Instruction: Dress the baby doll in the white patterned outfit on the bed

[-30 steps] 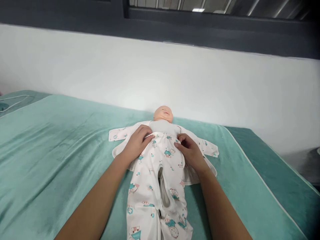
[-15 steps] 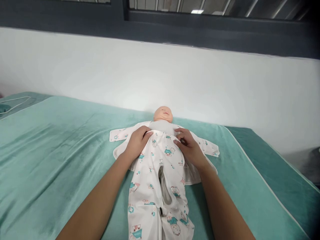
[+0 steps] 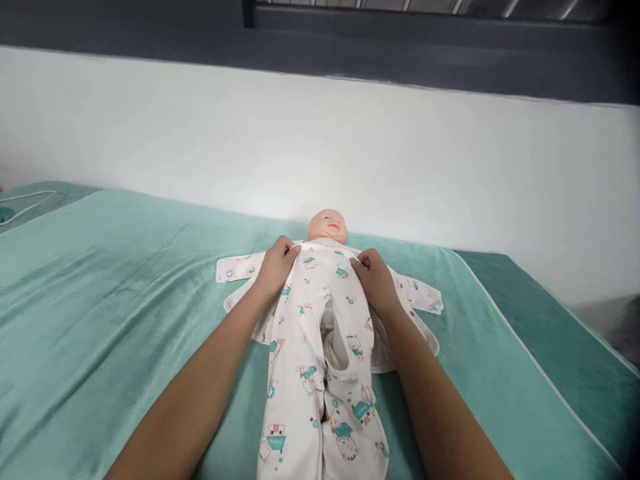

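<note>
Grips of left hand (image 3: 277, 267) and right hand (image 3: 377, 279) pinched the pants (image 3: 300, 333) at the waist, just below the doll's head (image 3: 327, 225).

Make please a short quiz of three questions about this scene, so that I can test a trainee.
1. True or false: the left hand and the right hand are both at the waistband of the printed trousers.
2. Which colour is the cloth under the doll? A) red B) green C) yellow
3. Fill in: beyond the doll stands a white ____.

Key: 1. True. 2. B. 3. Wall.
</note>
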Demonstrator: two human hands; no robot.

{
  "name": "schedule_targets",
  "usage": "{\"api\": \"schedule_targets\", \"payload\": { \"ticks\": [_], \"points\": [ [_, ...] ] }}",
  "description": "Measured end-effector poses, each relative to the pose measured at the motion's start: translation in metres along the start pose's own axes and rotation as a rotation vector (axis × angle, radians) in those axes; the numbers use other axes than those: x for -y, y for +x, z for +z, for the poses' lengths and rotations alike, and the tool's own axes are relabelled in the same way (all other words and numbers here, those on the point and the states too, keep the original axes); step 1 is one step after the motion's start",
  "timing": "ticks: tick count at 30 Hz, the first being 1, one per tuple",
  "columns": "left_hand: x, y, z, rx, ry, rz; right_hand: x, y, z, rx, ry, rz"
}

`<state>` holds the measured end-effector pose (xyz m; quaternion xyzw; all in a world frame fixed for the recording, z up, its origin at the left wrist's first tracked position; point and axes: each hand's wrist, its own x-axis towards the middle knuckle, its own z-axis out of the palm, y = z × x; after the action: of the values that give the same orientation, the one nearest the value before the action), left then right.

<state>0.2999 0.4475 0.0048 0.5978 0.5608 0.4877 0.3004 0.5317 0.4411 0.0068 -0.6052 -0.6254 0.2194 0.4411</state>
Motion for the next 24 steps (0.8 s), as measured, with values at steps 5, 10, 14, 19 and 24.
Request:
{"api": "schedule_targets", "payload": {
  "ticks": [5, 10, 14, 19, 24],
  "points": [
    [0.005, 0.001, 0.002, 0.038, 0.134, 0.156, -0.001, -0.003, 0.001, 0.059, 0.075, -0.056],
    [0.006, 0.005, -0.005, 0.185, 0.217, 0.382, -0.004, 0.0, -0.001, 0.093, -0.024, -0.366],
    [0.0, 0.01, -0.009, 0.289, 0.212, 0.291, -0.006, 0.008, -0.003, 0.205, -0.08, -0.355],
    [-0.001, 0.02, -0.004, 0.124, 0.268, 0.127, -0.002, 0.016, -0.002, 0.091, -0.189, -0.141],
    [0.004, 0.033, 0.003, 0.065, 0.272, 0.076, 0.0, 0.026, 0.001, 0.044, -0.261, -0.063]
  ]
}}
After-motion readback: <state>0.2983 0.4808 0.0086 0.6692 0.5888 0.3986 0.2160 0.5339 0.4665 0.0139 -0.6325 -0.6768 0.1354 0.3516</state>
